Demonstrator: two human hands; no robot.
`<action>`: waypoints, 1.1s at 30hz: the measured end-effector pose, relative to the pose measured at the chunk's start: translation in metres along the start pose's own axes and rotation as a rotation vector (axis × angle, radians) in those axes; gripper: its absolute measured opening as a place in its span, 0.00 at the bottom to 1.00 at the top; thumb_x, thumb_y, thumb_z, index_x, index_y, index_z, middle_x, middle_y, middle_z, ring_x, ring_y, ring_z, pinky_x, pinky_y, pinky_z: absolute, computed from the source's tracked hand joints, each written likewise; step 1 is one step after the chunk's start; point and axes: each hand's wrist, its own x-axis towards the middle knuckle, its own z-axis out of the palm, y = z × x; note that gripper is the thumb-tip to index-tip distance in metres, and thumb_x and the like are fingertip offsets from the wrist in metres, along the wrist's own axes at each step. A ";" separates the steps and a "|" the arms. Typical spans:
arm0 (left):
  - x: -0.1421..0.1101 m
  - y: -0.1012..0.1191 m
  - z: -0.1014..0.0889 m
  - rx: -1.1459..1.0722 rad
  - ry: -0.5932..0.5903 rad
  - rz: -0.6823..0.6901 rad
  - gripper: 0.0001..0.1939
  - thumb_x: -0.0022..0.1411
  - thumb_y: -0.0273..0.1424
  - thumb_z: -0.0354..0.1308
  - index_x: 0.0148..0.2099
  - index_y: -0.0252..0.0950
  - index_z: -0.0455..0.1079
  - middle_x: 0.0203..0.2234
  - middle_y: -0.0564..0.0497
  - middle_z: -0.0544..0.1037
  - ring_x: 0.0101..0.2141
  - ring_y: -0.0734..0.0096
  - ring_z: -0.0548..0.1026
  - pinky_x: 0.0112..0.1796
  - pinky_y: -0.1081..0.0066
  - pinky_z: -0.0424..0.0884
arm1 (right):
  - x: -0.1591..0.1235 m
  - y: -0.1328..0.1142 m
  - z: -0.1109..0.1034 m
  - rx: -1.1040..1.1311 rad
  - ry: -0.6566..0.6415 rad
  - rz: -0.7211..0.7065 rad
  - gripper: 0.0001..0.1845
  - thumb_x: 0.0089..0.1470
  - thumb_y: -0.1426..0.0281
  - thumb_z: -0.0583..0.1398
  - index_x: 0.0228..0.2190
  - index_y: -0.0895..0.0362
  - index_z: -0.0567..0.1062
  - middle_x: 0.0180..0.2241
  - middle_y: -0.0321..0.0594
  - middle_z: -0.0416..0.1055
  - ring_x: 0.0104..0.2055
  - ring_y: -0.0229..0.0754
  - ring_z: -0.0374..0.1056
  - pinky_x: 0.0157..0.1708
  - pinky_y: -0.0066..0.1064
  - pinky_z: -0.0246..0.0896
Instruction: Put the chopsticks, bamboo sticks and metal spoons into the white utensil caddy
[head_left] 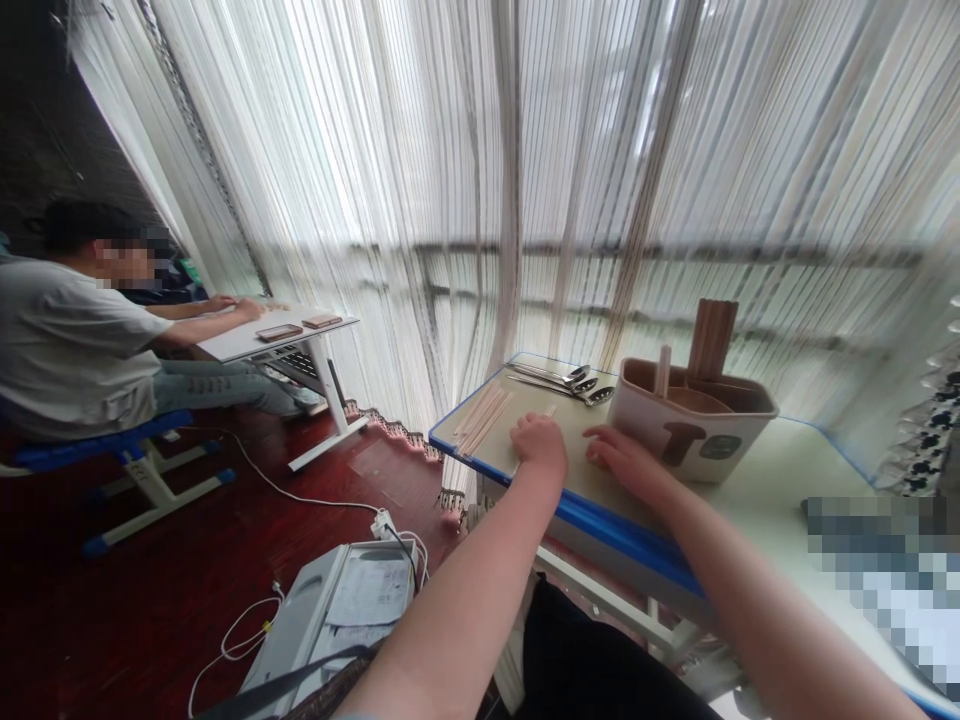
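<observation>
My left hand point(538, 443) rests on the blue-edged table point(592, 520), fingers curled, right beside a row of wooden chopsticks point(484, 417); one chopstick tip point(550, 409) pokes out above the knuckles. My right hand point(622, 455) lies on the tabletop close to the left one, fingers bent down, just in front of a beige utensil holder point(694, 425). The holder has brown wooden sticks point(712, 340) standing in it. Metal spoons point(562, 381) lie at the far edge of the table, behind both hands.
Striped sheer curtains point(525, 180) hang behind the table. At the left another person point(67, 330) sits at a white desk point(277, 335). A grey device point(337, 610) with white cables lies on the dark red floor.
</observation>
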 end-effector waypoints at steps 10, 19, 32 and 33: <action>-0.005 -0.005 -0.011 -0.250 0.321 0.166 0.15 0.64 0.23 0.40 0.45 0.32 0.67 0.39 0.41 0.70 0.41 0.62 0.69 0.41 0.62 0.66 | 0.000 0.002 -0.001 0.015 -0.008 -0.008 0.15 0.54 0.64 0.49 0.38 0.56 0.70 0.30 0.37 0.70 0.28 0.37 0.65 0.32 0.30 0.61; 0.006 -0.014 -0.007 -1.023 0.627 0.240 0.11 0.65 0.36 0.45 0.41 0.35 0.65 0.35 0.46 0.71 0.37 0.69 0.71 0.38 0.68 0.70 | -0.001 -0.002 0.005 -0.193 0.000 -0.164 0.14 0.53 0.68 0.54 0.40 0.57 0.72 0.36 0.42 0.73 0.35 0.40 0.67 0.38 0.33 0.61; 0.005 -0.013 -0.005 -1.375 0.284 0.169 0.15 0.61 0.40 0.50 0.43 0.33 0.66 0.34 0.48 0.73 0.32 0.74 0.74 0.32 0.72 0.75 | -0.004 -0.018 0.002 -0.165 -0.021 -0.177 0.15 0.57 0.67 0.51 0.34 0.58 0.76 0.31 0.40 0.74 0.32 0.39 0.67 0.33 0.28 0.60; 0.004 -0.013 -0.007 -1.382 0.274 0.164 0.16 0.61 0.40 0.50 0.43 0.33 0.67 0.34 0.48 0.73 0.32 0.74 0.74 0.32 0.72 0.75 | -0.005 -0.018 0.002 -0.175 -0.013 -0.184 0.14 0.56 0.68 0.51 0.34 0.58 0.75 0.31 0.40 0.74 0.32 0.38 0.67 0.33 0.28 0.59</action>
